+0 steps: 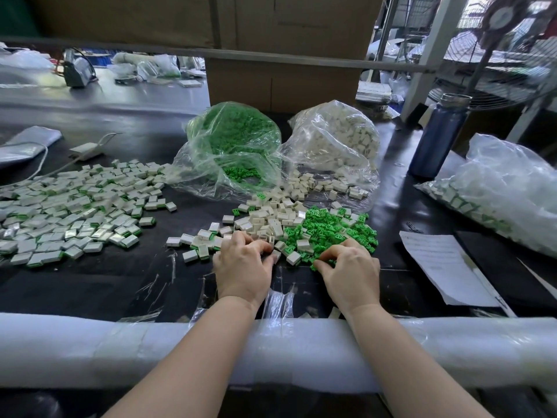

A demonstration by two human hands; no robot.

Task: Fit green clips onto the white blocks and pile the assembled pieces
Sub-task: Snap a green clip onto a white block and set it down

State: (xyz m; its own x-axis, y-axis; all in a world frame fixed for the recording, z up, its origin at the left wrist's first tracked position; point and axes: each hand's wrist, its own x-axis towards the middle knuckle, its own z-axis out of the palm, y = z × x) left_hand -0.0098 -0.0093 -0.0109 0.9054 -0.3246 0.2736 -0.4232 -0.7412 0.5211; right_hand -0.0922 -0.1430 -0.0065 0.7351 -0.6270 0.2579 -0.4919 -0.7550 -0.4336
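Picking parts for the next clip-to-block fit

Reaching with both hands into the loose stock near the front edge of the black table (pixel 90 285). My left hand (pixel 242 268) sits at the near edge of the heap of white blocks (pixel 271 217), fingers curled down over one block at its fingertips; looks like it grips that block, though the knuckles hide most of the contact. My right hand (pixel 349 271) is over the near edge of the heap of green clips (pixel 331 229), thumb and forefinger pinched together on what reads as a single green clip; the piece itself is mostly covered, so I judge rather than see it.

Step in hand, as I judge it: pick-up, one block left, one clip right. No fit made yet between the hands; they are apart.

Next move calls for bringing the two hands together, lining the clip up with the open face of the block, and pressing it home. Then the finished piece goes left onto the assembled pile (pixel 75 212), which lies well apart from the hands.

Supply is plenty: bag of green clips (pixel 232 140) and bag of white blocks (pixel 337 137) sit behind the heaps, both open toward them. Blue bottle (pixel 438 137) and a paper sheet (pixel 443 263) to the right, out of the way. Another filled bag (pixel 497 188) at far right.
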